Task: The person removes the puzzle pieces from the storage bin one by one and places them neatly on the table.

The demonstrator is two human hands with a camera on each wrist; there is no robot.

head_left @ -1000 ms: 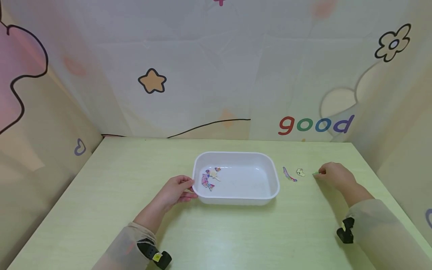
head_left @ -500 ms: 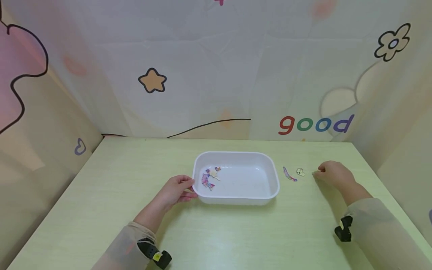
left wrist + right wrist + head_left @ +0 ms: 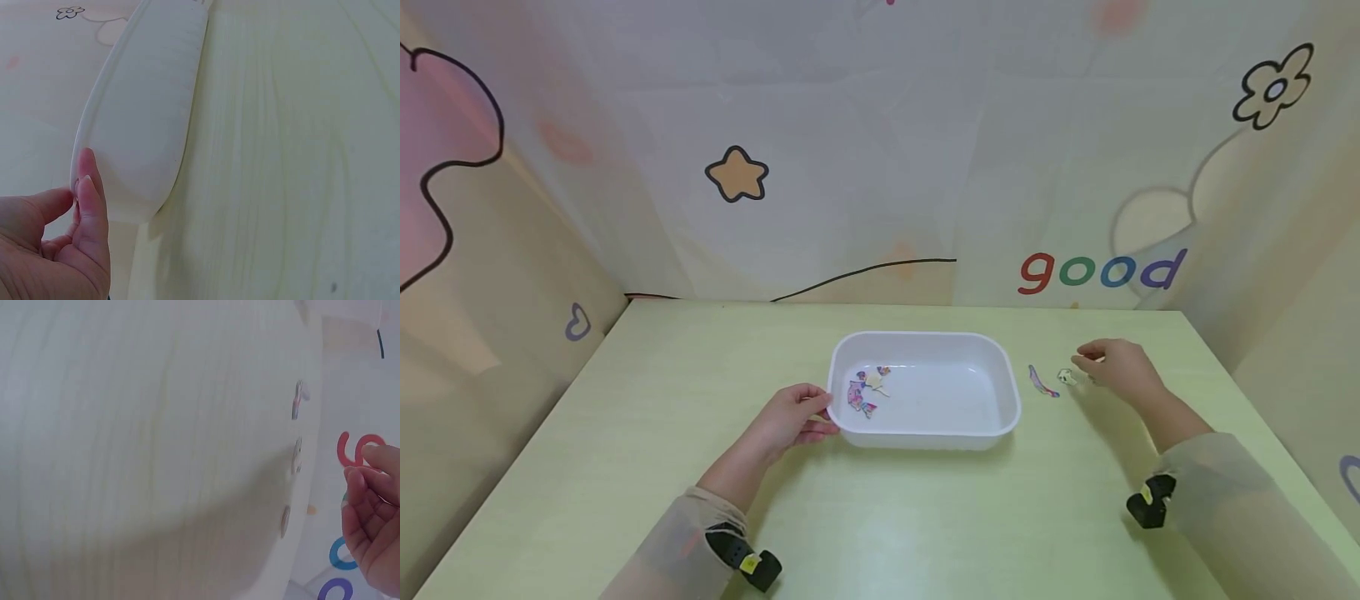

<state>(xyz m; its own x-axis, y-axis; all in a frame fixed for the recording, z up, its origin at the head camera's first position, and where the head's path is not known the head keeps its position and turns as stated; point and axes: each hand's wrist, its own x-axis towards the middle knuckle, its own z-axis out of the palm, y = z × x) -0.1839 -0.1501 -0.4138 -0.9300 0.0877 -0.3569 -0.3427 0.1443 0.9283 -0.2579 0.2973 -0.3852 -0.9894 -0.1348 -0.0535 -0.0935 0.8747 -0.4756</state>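
My left hand [image 3: 792,417] pinches the left rim of a white plastic tray [image 3: 925,441] between thumb and fingers; the left wrist view shows the thumb at the rim and the fingers along the outer wall. Several small colourful sticker-like cutouts [image 3: 857,396] lie inside at the tray's left end. To its right on the table are a curved pink-purple strip [image 3: 1042,382] and a small whitish cutout [image 3: 1066,377]. Just above and beyond these hovers my right hand [image 3: 1120,368], fingers loosely bent, nothing visible between them. Below it a third flat piece [image 3: 285,520] lies on the table, mostly hidden in the head view.
The pale wooden-look table [image 3: 925,525] is bordered by printed cloth walls at the back and both sides. The word "good" [image 3: 1101,272] is printed on the back cloth. Black cameras are strapped to both sleeves.
My right hand has let go of the small piece it was touching, risen and shifted left toward the whitish cutout. My left hand stays on the tray rim. The head view tilts slightly downward.
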